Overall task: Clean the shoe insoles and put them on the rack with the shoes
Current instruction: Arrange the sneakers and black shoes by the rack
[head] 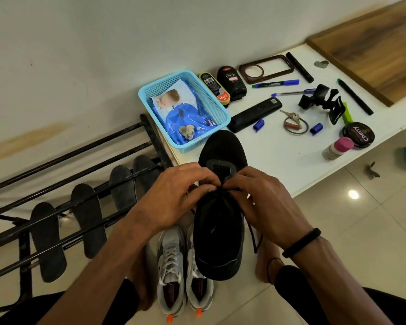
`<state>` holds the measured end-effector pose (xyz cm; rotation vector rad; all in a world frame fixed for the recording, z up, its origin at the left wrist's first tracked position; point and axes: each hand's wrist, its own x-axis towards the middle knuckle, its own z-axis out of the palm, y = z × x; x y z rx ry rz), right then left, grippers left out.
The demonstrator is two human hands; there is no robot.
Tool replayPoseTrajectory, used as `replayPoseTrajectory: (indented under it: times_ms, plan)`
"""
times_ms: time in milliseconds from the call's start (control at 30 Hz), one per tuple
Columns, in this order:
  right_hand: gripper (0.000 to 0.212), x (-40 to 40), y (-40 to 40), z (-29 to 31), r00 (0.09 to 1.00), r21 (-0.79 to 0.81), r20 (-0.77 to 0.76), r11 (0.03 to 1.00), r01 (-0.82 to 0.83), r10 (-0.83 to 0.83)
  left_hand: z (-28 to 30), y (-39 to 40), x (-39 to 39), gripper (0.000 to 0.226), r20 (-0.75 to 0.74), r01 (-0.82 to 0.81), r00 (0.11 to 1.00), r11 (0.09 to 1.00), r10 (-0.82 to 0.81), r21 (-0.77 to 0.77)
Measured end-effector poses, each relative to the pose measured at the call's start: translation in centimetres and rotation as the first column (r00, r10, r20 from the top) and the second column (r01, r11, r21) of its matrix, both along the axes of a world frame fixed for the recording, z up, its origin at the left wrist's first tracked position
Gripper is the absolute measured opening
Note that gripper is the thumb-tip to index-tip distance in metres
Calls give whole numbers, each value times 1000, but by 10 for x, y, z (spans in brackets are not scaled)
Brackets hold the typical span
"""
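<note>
Black mesh shoe [217, 235]: between left hand [174, 195] and right hand [265, 202], above the grey-and-white sneaker pair [184, 273] on the floor.
Four dark foam insoles [87, 219]: on the black metal rack [63, 165], left of the shoe.
Blue plastic basket [211, 102]: on the white surface [279, 160], behind the shoe.
Wipes pack [178, 113]: in the basket.

— Readable labels? "Cherry" on the black polish bottle [232, 83]; "KIWI" on the yellow-edged polish applicator [215, 89].
— Others? "Cherry" again, upside down, on the round polish tin [359, 134]. Wipes pack [182, 113]: lettering only partly legible.
</note>
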<state>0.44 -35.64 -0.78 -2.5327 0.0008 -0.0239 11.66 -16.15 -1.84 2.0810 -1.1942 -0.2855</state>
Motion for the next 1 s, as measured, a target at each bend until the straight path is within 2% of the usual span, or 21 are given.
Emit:
replayPoseTrajectory:
  times_ms: [133, 233, 300, 400, 633, 900, 1000]
  plan:
    - [22, 1, 5, -2, 1000, -104, 27, 994, 15, -12, 1, -5, -6, 21, 106, 2, 994, 999, -6, 37]
    - [18, -2, 3, -3, 998, 5, 61, 999, 35, -35, 2, -10, -16, 18, 170, -34, 985, 995, 18, 89]
    - [15, -3, 0, -3, 996, 50, 75, 998, 46, -50, 2, -12, -18, 16, 147, -38, 989, 993, 22, 108]
    - [13, -3, 0, -3, 994, 45, 96, 998, 42, -47, 2, -8, -12, 20, 111, 2, 994, 995, -13, 98]
    - [13, -3, 1, -3, 994, 58, 103, 997, 42, -48, -1, -11, -20, 28, 248, -22, 969, 990, -14, 143]
    - [11, -2, -9, -2, 991, 125, 104, 990, 70, -83, -1, -9, -18, 14, 81, -90, 993, 995, 86, 37]
    - [23, -2, -10, 0, 994, 131, 77, 989, 65, -76, -3, -8, -9, 17, 43, -108, 993, 994, 108, -2]
